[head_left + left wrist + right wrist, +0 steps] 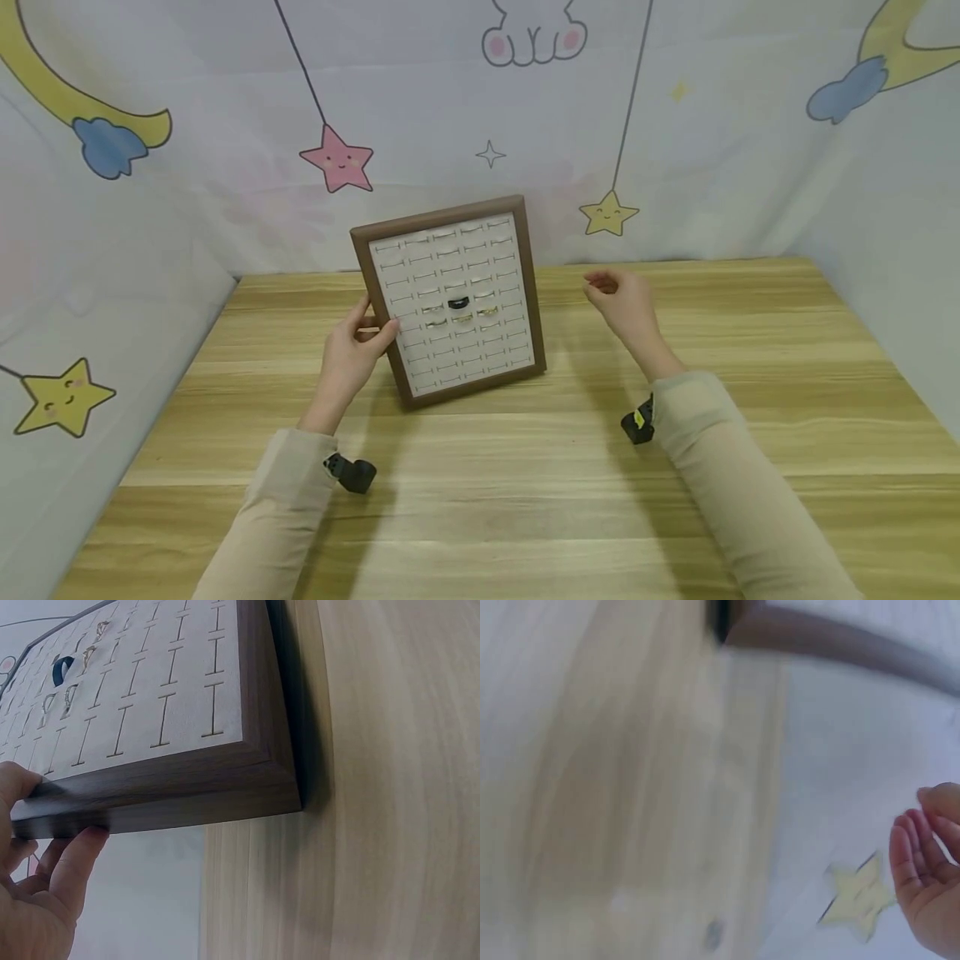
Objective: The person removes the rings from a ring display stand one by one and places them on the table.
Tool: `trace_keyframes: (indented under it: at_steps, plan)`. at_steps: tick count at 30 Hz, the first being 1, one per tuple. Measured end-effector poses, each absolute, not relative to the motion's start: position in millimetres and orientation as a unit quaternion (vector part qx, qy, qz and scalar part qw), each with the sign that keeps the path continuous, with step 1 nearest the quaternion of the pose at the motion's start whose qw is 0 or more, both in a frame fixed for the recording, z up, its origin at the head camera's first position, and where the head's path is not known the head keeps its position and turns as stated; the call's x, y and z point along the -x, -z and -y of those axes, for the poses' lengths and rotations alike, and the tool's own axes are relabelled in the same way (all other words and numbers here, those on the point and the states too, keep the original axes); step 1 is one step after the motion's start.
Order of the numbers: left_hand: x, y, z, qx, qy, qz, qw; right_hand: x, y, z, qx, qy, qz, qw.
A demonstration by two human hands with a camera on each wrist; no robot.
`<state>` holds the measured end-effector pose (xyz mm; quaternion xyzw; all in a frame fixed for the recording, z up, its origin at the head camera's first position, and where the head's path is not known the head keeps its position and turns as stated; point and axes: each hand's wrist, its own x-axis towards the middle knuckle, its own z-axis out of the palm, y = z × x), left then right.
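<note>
A ring display board point(467, 354) with a brown wooden frame and pale slotted padding stands tilted on the table, its lower edge close over the wood. My left hand point(351, 354) grips its left side, thumb on the front edge and fingers behind; in the left wrist view the left hand point(45, 900) holds the thick frame point(180, 787). Near the middle of the padding sit a black ring point(458, 303) and several gold and silver rings, one a gold ring point(488, 312). My right hand point(626, 308) hovers to the right of the board, fingers loosely curled, holding nothing visible.
The wood-grain table point(525, 500) stretches around the board. Behind hangs a pale cloth backdrop point(420, 108) printed with stars and moons, and further cloth walls stand at both sides. A small black camera point(356, 475) is strapped at the left wrist, another black camera point(637, 422) at the right.
</note>
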<state>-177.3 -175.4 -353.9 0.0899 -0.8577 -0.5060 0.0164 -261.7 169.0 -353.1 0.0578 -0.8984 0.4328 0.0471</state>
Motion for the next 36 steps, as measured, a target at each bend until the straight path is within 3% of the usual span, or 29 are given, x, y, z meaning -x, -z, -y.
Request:
trace_keyframes:
  at_steps: [14, 25, 36]
  plan:
    - [177, 354, 176, -0.082, 0.501, 0.861, 0.021, 230, 334, -97, -0.29, -0.348, 0.883, 0.124]
    - [178, 356, 177, -0.083, 0.501, 0.861, 0.023, 228, 342, -75, -0.305, -0.294, 0.9, 0.101]
    - [178, 357, 177, -0.081, 0.498, 0.863, 0.025, 227, 349, -69, -0.337, -0.244, 0.892, 0.174]
